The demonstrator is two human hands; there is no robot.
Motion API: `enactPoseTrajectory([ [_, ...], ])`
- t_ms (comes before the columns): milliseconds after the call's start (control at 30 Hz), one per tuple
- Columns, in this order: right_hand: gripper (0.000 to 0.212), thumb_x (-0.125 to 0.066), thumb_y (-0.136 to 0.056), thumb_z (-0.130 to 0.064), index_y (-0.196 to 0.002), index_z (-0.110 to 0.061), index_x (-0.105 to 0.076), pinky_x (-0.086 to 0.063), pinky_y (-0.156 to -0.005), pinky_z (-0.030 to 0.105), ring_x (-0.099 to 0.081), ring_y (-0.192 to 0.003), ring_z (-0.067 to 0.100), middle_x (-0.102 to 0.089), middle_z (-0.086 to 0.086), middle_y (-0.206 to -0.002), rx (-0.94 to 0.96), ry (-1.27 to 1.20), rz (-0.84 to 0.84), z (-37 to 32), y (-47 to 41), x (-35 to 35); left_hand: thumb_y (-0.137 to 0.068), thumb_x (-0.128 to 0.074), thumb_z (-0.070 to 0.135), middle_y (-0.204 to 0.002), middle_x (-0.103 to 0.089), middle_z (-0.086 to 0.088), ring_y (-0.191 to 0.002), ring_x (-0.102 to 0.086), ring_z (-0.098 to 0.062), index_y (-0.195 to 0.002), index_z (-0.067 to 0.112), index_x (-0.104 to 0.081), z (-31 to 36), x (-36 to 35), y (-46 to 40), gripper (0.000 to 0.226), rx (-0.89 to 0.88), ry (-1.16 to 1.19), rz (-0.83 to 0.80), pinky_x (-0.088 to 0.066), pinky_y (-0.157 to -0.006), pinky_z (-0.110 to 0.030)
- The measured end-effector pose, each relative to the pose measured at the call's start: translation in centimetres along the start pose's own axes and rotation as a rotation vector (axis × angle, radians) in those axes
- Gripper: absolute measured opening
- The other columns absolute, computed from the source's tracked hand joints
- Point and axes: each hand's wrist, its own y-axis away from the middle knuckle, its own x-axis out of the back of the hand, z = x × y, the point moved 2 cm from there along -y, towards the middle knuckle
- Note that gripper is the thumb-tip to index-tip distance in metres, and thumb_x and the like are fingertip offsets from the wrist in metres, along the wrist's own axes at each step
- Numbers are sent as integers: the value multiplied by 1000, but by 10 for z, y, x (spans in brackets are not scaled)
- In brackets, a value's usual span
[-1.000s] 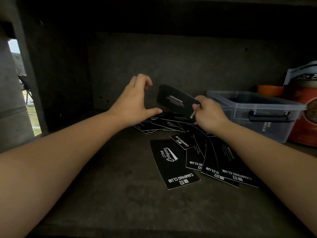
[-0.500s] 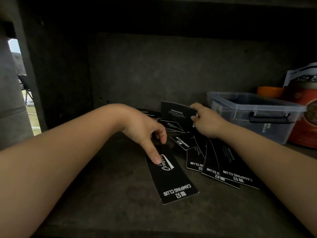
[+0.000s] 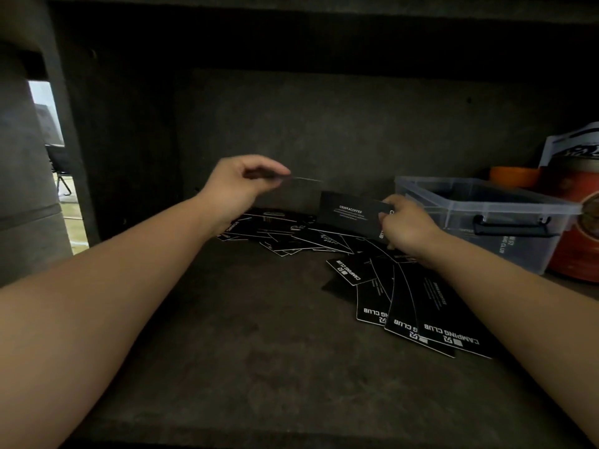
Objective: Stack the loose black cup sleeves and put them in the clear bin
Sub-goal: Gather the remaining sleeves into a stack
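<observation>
Here, in the single head view, we looked down into a dark grey shelf (image 3: 227,367) where flat black cardboard cup sleeves with white lettering (image 3: 418,315) lay scattered, some fanned out near our right forearm and more heaped further back toward the rear wall.

Our left hand (image 3: 236,186) hung above the back of the heap, its thumb and fingers pinching one thin black sleeve (image 3: 304,179), which we saw almost edge-on; its long axis ran level, pointing rightward from the hand. Our right hand (image 3: 408,225) gripped a small upright stack of black sleeves (image 3: 351,215) by its right end, the printed face turned toward us and its long axis also running left to right. How many sleeves that stack held we could not tell.

The relation that mattered was this: the pinched sleeve sat up and to the left of the held stack, near it but apart, and both lay roughly parallel. We judged the next move to be a short carry rightward and down to lay the single sleeve against the stack.

The clear plastic bin with a black handle (image 3: 505,228) stood just right of our right hand, the nearer hand to it. An orange tin (image 3: 580,251) stood beside the bin, touching or nearly so. Many sleeves remained loose, so we judged the task far from done.
</observation>
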Motion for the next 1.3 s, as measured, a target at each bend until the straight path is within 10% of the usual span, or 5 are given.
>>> enactPoseTrajectory([
  [267,21,-48,-98,-13,-117,-16,-54,-45,-49,22,-55,-73,11,-55,-3,-89,-107,-281,-23,2,-2,-6,-86,-62,-11,-105,-69,4,-83,-71,-4,-83,26,-75,-3,-10,3,39,137,30,-62,-54,-71,-14],
  [533,17,-49,-98,-13,-113,-20,-54,-43,-43,18,-54,-73,11,-55,-2,-90,-145,-331,0,6,-6,-4,-87,-65,27,-118,-64,8,-107,-64,-8,-109,24,-72,3,-17,7,23,249,122,-363,-55,-85,-21],
  [800,17,-44,-99,-9,-109,-19,-53,-46,-54,22,-52,-74,9,-53,-4,-90,-36,-231,3,4,-5,-5,-86,-71,8,-120,-56,9,-108,-54,2,-141,46,-34,-13,-11,3,76,-76,-427,-263,-41,-93,-12],
  [1033,15,-49,-99,-24,-113,-22,-51,-52,-63,24,-58,-94,15,-56,2,-110,9,-202,-142,0,-1,-12,-93,-63,24,-110,-67,11,-101,-62,-5,-117,31,-61,-11,-6,1,25,-196,-746,-233,-50,-87,-26],
  [1300,15,-59,-93,-30,-106,-32,-53,-56,-74,33,-62,-100,19,-60,6,-114,128,-206,-168,-2,-1,-20,-79,-76,44,-107,-58,11,-74,-51,4,-122,29,-56,-19,-11,-2,49,-97,-808,-241,-43,-78,-23],
])
